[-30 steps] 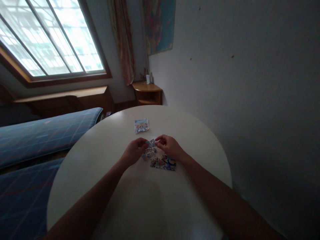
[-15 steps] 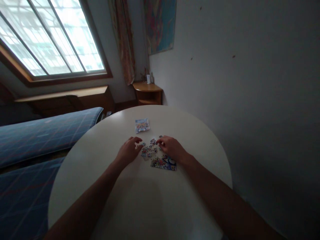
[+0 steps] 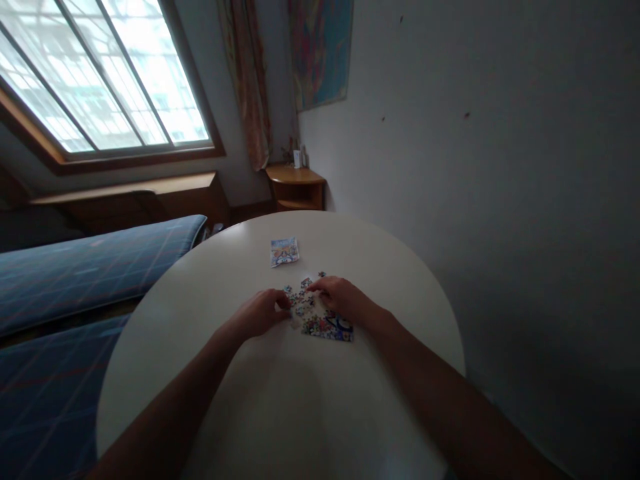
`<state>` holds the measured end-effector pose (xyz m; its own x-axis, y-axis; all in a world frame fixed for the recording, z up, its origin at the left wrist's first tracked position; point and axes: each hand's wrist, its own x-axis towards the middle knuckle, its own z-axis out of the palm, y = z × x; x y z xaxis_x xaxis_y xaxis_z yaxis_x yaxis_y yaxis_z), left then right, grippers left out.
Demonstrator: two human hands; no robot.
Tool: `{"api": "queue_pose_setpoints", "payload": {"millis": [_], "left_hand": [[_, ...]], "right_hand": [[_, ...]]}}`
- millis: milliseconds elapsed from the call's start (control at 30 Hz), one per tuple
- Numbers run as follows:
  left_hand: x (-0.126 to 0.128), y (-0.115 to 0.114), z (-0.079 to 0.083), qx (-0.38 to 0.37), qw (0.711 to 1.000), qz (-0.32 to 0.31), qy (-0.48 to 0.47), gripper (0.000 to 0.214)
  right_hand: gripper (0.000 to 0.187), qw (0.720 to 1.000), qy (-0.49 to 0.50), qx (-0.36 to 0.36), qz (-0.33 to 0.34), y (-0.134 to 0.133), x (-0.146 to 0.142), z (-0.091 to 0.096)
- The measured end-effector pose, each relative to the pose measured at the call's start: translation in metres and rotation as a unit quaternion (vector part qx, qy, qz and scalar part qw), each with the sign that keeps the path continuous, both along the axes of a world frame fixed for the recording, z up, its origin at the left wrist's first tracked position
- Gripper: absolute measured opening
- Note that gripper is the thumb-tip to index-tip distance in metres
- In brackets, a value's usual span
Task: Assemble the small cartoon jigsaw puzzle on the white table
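Puzzle pieces (image 3: pixel 300 300) loose between left hand (image 3: pixel 263 312) and right hand (image 3: pixel 342 295), grip of either impossible to tell, perhaps liable to scatter from one careless sideways brush.

Looks smooth and hard across the white tabletop (image 3: pixel 395 267), with a soft gloss near the far edge. Resembles printed card in the puzzle pieces (image 3: pixel 300 302) and the puzzle section (image 3: pixel 327 327). Could be paper or thin plastic on the printed packet (image 3: pixel 284 251). Shows matt, checked cloth over the mattress (image 3: pixel 100 263), folded cloth at the curtain (image 3: pixel 249 87), lightly shiny wood on the corner shelf (image 3: pixel 295 175), and matt paint on the wall (image 3: pixel 475 200).
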<state>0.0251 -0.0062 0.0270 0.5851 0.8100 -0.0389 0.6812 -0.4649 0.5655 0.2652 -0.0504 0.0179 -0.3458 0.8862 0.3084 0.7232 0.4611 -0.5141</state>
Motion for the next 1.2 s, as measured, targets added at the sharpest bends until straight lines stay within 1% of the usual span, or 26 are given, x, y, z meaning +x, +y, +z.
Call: {"api": "queue_pose_setpoints", "payload": {"millis": [33, 133, 200, 267, 333, 433, 567, 667, 767, 833, 933, 1033, 1133, 1200], "left_hand": [[0.000, 0.001, 0.000, -0.003, 1.000, -0.004, 0.002, 0.014], [-0.001, 0.002, -0.001, -0.007, 1.000, -0.011, 0.008, 0.018], [-0.002, 0.002, -0.002, -0.008, 1.000, -0.014, 0.012, 0.023], [-0.002, 0.001, -0.003, -0.010, 1.000, -0.014, 0.019, 0.025], [-0.003, 0.001, -0.003, -0.011, 1.000, -0.011, 0.026, 0.025], [-0.004, 0.002, 0.000, -0.012, 0.999, -0.009, 0.031, 0.020], [-0.007, 0.005, 0.009, -0.016, 1.000, -0.007, 0.017, 0.017], [-0.007, 0.006, 0.016, 0.028, 0.999, 0.035, 0.002, 0.014], [-0.004, 0.004, 0.019, 0.088, 0.992, 0.079, 0.037, 0.009], [-0.002, 0.002, 0.019, 0.107, 0.988, 0.088, 0.062, 0.009], [-0.001, -0.001, 0.016, 0.086, 0.991, 0.062, 0.076, 0.015], [-0.001, -0.002, 0.012, 0.049, 0.995, 0.036, 0.079, 0.022], [-0.002, -0.002, 0.010, 0.032, 0.996, 0.018, 0.084, 0.023], [-0.002, -0.002, 0.010, 0.022, 0.996, 0.012, 0.091, 0.020]], "right_hand": [[0.039, 1.000, -0.010, 0.013, 0.006, 0.000, 0.000, -0.001], [0.026, 0.998, -0.037, 0.053, 0.027, -0.002, -0.002, -0.001], [0.029, 0.996, -0.050, 0.063, 0.044, -0.004, -0.005, 0.000], [0.034, 0.996, -0.055, 0.054, 0.050, -0.006, -0.007, 0.000], [0.032, 0.997, -0.051, 0.043, 0.047, -0.007, -0.009, 0.001], [0.023, 0.998, -0.026, 0.030, 0.040, -0.005, -0.008, 0.001], [0.007, 0.999, 0.028, -0.007, 0.024, -0.004, -0.003, 0.002], [0.004, 0.999, 0.033, -0.010, -0.010, -0.004, -0.001, 0.003], [0.007, 0.998, 0.002, 0.003, -0.055, -0.005, -0.002, 0.006], [0.008, 0.997, -0.009, 0.006, -0.072, -0.006, -0.002, 0.008], [0.006, 0.997, -0.021, 0.014, -0.076, -0.006, -0.003, 0.009], [0.007, 0.996, -0.052, 0.033, -0.060, -0.004, -0.002, 0.008], [0.007, 0.995, -0.075, 0.052, -0.031, -0.004, -0.002, 0.006], [0.008, 0.996, -0.074, 0.051, -0.020, -0.004, -0.002, 0.004]]}}
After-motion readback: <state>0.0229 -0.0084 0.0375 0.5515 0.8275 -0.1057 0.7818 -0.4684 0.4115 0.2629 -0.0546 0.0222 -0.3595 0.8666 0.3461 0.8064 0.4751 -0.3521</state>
